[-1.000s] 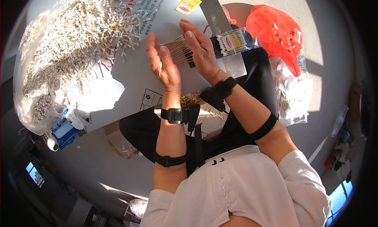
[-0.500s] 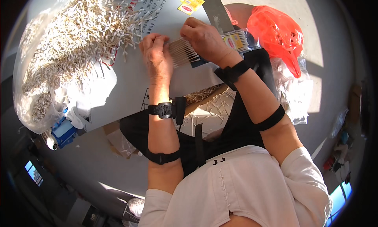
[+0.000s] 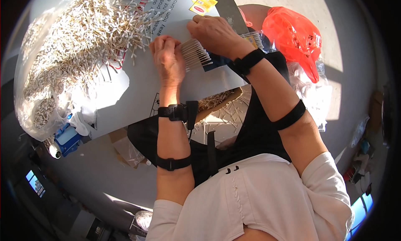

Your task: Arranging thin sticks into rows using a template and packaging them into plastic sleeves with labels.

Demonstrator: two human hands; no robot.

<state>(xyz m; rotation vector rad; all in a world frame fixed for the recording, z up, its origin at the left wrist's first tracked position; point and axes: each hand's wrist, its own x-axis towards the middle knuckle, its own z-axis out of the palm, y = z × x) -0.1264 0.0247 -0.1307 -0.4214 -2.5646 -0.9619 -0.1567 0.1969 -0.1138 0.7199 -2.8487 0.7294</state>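
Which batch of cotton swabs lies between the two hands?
The flat row, its swabs side by side between left hand and right hand; the heap at far left is jumbled, and the yellow-labelled pack lies beyond the right hand.

Hard sunlight glares off the tabletop and floor, casting sharp shadows, while fisheye distortion bends the dark rim.

A pale grey printed tabletop fills the upper left and upper centre. At upper left, a heap of loose cotton swabs spreads from a clear plastic bag. Yellow-and-white cards lie at top centre; below them, a row of cotton swabs adjoins a dark blue piece.
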